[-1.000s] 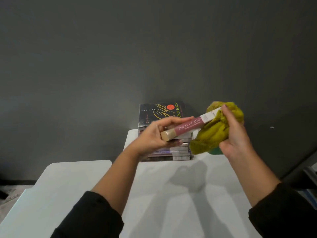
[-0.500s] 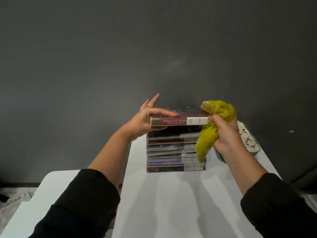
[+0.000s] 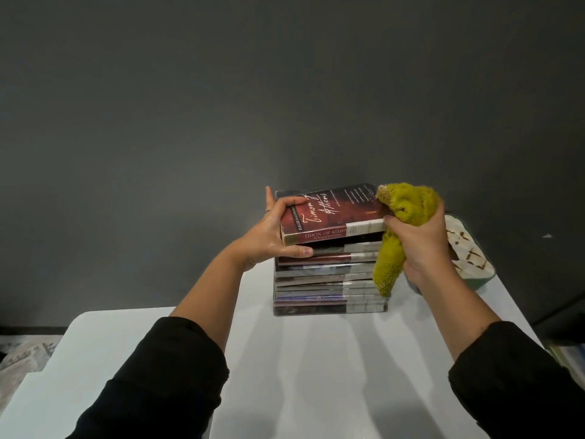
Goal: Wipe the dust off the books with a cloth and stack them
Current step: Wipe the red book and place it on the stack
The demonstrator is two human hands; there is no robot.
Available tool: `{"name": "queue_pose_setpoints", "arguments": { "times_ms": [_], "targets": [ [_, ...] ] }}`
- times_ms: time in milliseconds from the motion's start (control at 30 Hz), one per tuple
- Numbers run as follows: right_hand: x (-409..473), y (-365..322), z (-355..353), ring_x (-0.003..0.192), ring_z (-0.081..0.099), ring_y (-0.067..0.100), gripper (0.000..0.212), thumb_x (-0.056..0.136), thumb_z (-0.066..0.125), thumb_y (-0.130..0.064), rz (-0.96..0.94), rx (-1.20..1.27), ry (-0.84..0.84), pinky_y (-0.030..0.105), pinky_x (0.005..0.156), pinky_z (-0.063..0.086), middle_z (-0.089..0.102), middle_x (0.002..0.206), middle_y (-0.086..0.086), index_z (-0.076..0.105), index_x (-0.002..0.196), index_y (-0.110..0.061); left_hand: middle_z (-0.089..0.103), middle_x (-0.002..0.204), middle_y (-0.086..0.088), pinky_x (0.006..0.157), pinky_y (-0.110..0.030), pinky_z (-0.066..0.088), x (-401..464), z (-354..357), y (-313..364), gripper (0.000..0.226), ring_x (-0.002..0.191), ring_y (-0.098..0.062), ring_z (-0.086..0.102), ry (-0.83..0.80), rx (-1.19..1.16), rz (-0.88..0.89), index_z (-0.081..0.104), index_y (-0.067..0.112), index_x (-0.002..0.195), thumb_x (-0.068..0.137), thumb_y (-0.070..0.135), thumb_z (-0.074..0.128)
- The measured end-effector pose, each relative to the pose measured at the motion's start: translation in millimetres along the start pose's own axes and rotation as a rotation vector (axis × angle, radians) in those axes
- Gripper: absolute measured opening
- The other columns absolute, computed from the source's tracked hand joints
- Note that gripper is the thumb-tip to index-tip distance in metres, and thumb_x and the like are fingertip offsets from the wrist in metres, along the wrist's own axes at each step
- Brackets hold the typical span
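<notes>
Right of the frame's centre, my left hand [image 3: 269,239] has its grip on the left end of the red paperback [image 3: 332,217]; the thumb lies over the cover's upper left corner and a finger curls beneath the lower edge, while another finger points straight up behind the book. The paperback sits on top of the stack of books [image 3: 329,280], tilted, its left end lifted and its cover turned towards me; the spine reads "Timon of Athens"; I cannot tell whether its right end touches the book below. My right hand [image 3: 418,245] is clenched round the yellow-green cloth [image 3: 405,204], bunched in my grip at the paperback's right end; one lump of cloth bulges above my fist against the cover's upper right corner, and a tail of it hangs down in front of the right ends of the spines in the stack. The stack stands on the white tabletop [image 3: 316,375], spines facing me, towards the far edge by the dark grey wall [image 3: 285,90]. Just right of my right hand, partly hidden behind it, a green container [image 3: 474,267] with a white patterned lining stands on the tabletop; both my forearms show bare above black sleeves [image 3: 158,375] in the lower corners of the frame.
</notes>
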State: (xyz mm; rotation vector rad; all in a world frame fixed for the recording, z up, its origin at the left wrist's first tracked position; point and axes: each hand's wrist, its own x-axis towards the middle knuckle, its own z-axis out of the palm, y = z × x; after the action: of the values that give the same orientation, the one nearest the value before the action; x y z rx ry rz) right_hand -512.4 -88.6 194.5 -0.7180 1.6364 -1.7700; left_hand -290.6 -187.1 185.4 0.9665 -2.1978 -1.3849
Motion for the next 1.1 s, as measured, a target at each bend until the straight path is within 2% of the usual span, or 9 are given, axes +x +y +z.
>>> {"name": "queue_pose_setpoints", "arguments": {
  "times_ms": [133,267,433,533,600,667,933,1000,1100],
  "targets": [
    [-2,-3,-1,0.103,0.056,0.017,0.065,0.076,0.074,-0.006,-0.049,-0.134,0.012,0.044,0.091,0.049,0.054,0.109,-0.006,0.038,0.121,-0.036,-0.029,0.153,0.005,0.109,-0.037,0.04,2,-2,-6,0.091,0.141,-0.021,0.028,-0.018,-0.071,0.012,0.032,0.046,0.136,0.062,0.029,0.084],
    [-6,-3,-1,0.1,0.055,0.015,0.069,0.076,0.075,-0.008,-0.096,-0.241,-0.005,0.035,0.085,0.048,0.052,0.109,-0.005,0.037,0.131,-0.025,-0.021,0.155,0.01,0.097,-0.029,0.05,1,0,-9,0.09,0.129,-0.011,0.042,0.014,-0.257,0.011,0.032,0.039,0.143,0.071,0.011,0.078],
    [-6,-1,0,0.098,0.053,0.015,0.072,0.077,0.075,-0.012,-0.125,-0.363,-0.013,0.032,0.081,0.047,0.052,0.113,-0.004,0.034,0.134,-0.024,-0.02,0.155,0.014,0.096,-0.029,0.051,1,6,-15,0.092,0.132,-0.012,0.039,0.028,-0.29,0.015,0.023,0.038,0.148,0.078,0.004,0.072],
    [-5,-3,-1,0.089,0.05,0.013,0.068,0.078,0.075,-0.015,-0.174,-0.504,-0.034,0.025,0.07,0.044,0.049,0.103,-0.007,0.036,0.132,-0.023,-0.02,0.155,0.014,0.093,-0.026,0.052,1,7,-17,0.09,0.133,-0.013,0.038,0.04,-0.303,0.009,0.021,0.038,0.149,0.081,0.002,0.069],
    [-5,-3,-2,0.083,0.05,0.013,0.063,0.078,0.075,-0.016,-0.206,-0.58,-0.03,0.017,0.057,0.038,0.05,0.097,-0.007,0.038,0.129,-0.022,-0.018,0.156,0.014,0.094,-0.029,0.052,1,8,-19,0.088,0.134,-0.015,0.037,0.045,-0.307,0.009,0.021,0.038,0.149,0.083,0.002,0.068],
    [-5,-1,-4,0.08,0.05,0.013,0.06,0.078,0.075,-0.017,-0.226,-0.613,-0.027,0.013,0.053,0.034,0.051,0.096,-0.005,0.039,0.127,-0.021,-0.014,0.156,0.014,0.096,-0.033,0.052,1,9,-22,0.087,0.134,-0.017,0.038,0.044,-0.322,0.012,0.022,0.039,0.148,0.083,0.002,0.067],
    [-7,-1,-9,0.081,0.053,0.015,0.058,0.078,0.075,-0.017,-0.216,-0.6,-0.056,0.025,0.066,0.041,0.054,0.093,-0.005,0.042,0.124,-0.022,0.0,0.159,0.0,0.09,-0.032,0.054,-3,9,-21,0.084,0.132,-0.021,0.042,0.051,-0.323,-0.02,0.027,0.045,0.145,0.084,0.004,0.067],
    [-8,0,-13,0.084,0.053,0.014,0.059,0.077,0.076,-0.018,-0.214,-0.565,-0.061,0.025,0.067,0.041,0.054,0.097,-0.004,0.041,0.126,-0.022,-0.008,0.16,0.004,0.098,-0.034,0.05,-7,11,-13,0.087,0.14,-0.021,0.03,0.074,-0.24,-0.034,0.021,0.04,0.149,0.082,0.01,0.068],
    [-8,1,-28,0.09,0.049,0.012,0.063,0.078,0.074,-0.023,-0.222,-0.508,-0.001,0.027,0.071,0.041,0.049,0.103,-0.007,0.038,0.13,-0.02,-0.02,0.158,0.01,0.119,-0.047,0.016,-9,26,8,0.105,0.146,-0.013,-0.013,0.277,-0.016,-0.033,0.01,0.034,0.151,0.069,0.04,0.075]
  ]
}}
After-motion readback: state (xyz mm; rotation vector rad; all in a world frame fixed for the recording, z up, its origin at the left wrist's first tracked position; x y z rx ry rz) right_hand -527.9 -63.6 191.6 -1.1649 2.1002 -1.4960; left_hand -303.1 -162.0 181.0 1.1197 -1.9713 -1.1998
